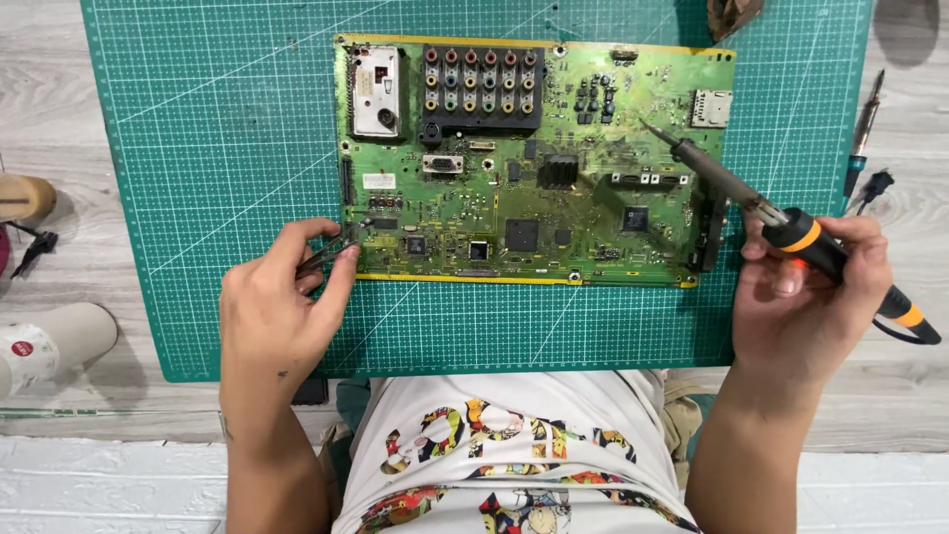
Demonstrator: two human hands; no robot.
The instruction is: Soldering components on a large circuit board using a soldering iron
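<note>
Tweezers point(331, 252) left hand point(282, 311), soldering iron point(791, 232) right hand point(806, 292)

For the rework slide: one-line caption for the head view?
Left hand holds tweezers at circuit board edge; right hand poises soldering iron above it, on green cutting mat.

Pale grey wood-grain surface point(198, 410), planks running sideways. Green gridded cutting mat point(217, 148) covering the middle, beneath and beyond the fingers. White painted strip point(109, 489) along the near edge. Even overhead light, soft short shadows.
</note>
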